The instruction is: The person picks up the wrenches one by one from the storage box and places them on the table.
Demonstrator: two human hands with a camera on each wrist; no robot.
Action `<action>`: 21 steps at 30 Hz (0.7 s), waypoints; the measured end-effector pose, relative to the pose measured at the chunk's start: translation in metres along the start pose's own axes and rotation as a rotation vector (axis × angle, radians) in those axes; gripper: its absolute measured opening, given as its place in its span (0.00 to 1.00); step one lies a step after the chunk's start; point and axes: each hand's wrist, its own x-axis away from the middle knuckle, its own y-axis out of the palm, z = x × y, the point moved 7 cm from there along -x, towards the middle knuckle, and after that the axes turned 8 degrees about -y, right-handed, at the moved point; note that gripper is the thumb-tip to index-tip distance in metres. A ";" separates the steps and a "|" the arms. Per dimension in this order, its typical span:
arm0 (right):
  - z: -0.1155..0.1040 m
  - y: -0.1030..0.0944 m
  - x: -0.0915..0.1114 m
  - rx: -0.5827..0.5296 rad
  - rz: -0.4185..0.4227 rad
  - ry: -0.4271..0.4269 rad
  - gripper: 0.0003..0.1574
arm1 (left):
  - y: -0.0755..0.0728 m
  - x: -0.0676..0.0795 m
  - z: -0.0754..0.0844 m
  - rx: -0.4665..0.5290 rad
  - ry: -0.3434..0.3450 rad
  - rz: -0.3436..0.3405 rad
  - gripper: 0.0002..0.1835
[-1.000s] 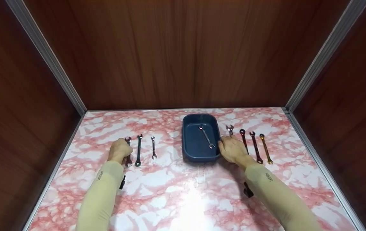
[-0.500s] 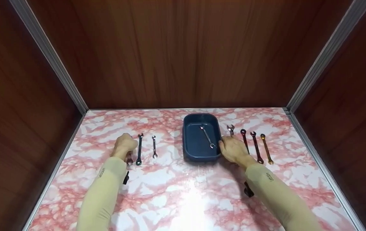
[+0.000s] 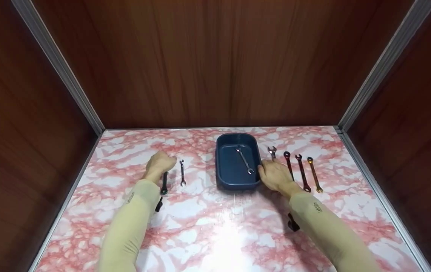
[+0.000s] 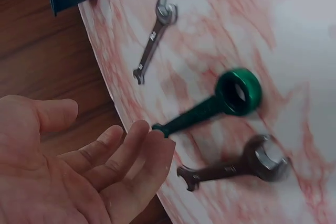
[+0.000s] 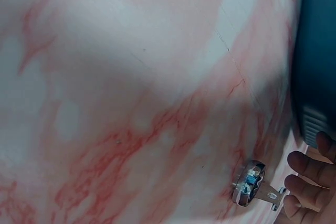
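Observation:
My left hand [image 3: 161,164] hovers over the green wrench [image 3: 164,185], covering its far end in the head view. Its fingers [image 4: 121,166] are loosely bent and nothing lies between them in the left wrist view. Beside the green wrench lie a small silver double-ended wrench [image 4: 149,43] and a dark-shafted wrench [image 4: 226,170], the latter hidden by my arm in the head view. My right hand [image 3: 275,175] is at the right wall of a blue tub [image 3: 230,172], fingers relaxed, over a silver wrench [image 5: 248,184]. Inside the tub one silver wrench [image 3: 244,160] lies aslant.
Right of my right hand lie a red ring-ended wrench [image 3: 289,164], a dark red wrench [image 3: 303,173] and a gold wrench [image 3: 315,175]. The marble-patterned tabletop [image 3: 200,226] is bounded by brown wooden panels [image 3: 215,68] and metal corner rails [image 3: 60,68].
My left hand has left the leftmost wrench and moved right and slightly away, now over the green wrench. My right hand, the tub and the wrench inside it stay in place.

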 end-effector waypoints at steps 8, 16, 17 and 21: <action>0.000 0.000 0.000 -0.005 -0.009 0.013 0.26 | 0.012 0.006 0.025 -0.122 0.061 0.040 0.21; 0.001 0.001 -0.001 -0.005 -0.014 0.021 0.26 | 0.025 0.012 0.049 -0.168 0.105 0.085 0.21; 0.001 0.001 -0.001 -0.005 -0.017 0.022 0.26 | 0.026 0.013 0.052 -0.172 0.114 0.090 0.21; 0.001 0.002 -0.001 -0.004 -0.024 0.026 0.26 | 0.031 0.016 0.066 -0.167 0.131 0.094 0.18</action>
